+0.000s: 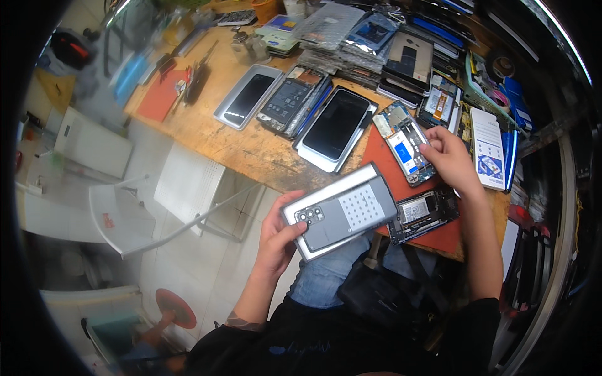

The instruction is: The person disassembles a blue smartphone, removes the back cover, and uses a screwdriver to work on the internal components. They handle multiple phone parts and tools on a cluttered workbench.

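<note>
Brightness: moderate and even over the wooden worktop (251,147); dimmer toward the lower frame.
Light source: a bright strip of light (564,37) along the upper right rim; cooler light on the pale floor tiles (188,263) at left.
Shadows: soft and short beneath the phones; deep under the worktop edge and across the dark clothing.
Glare: sheen on the black phone screen (335,122) and on the foil pouches (351,31).
Distortion: strong fisheye bending of straight edges; black vignette at both sides.
Focus: centre sharp; the left margin and upper left corner smeared and blurred.
</note>
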`<state>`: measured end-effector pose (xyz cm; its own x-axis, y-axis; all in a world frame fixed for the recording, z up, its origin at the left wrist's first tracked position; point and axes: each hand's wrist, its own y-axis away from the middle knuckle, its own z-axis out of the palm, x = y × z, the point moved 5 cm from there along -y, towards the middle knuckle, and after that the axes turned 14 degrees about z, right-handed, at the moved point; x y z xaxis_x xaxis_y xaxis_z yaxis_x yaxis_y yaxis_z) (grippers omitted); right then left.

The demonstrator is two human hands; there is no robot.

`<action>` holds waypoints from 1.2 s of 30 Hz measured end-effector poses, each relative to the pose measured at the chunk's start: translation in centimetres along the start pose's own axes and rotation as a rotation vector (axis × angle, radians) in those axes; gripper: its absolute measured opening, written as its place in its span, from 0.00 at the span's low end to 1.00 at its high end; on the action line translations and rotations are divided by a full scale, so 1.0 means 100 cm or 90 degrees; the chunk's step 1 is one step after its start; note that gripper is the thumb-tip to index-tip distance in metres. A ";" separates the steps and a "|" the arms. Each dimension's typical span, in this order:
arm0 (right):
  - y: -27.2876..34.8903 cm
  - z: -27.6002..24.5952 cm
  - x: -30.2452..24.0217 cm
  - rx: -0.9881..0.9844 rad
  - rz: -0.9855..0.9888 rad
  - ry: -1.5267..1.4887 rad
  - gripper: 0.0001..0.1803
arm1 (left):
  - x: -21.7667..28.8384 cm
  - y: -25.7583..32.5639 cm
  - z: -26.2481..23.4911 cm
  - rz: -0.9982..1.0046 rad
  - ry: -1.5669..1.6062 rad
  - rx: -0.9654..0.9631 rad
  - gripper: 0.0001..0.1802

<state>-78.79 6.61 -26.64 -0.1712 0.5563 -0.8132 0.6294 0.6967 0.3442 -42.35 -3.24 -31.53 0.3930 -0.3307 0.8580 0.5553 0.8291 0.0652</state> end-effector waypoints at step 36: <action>0.014 0.036 -0.053 -0.201 -0.017 -0.286 0.27 | 0.024 -0.065 0.040 0.620 -0.865 -0.004 0.15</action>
<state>-74.25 3.04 -23.54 0.2003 0.3364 -0.9202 0.3595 0.8485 0.3884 -47.97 -7.62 -27.85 -0.3069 0.8800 0.3625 0.5054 0.4734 -0.7214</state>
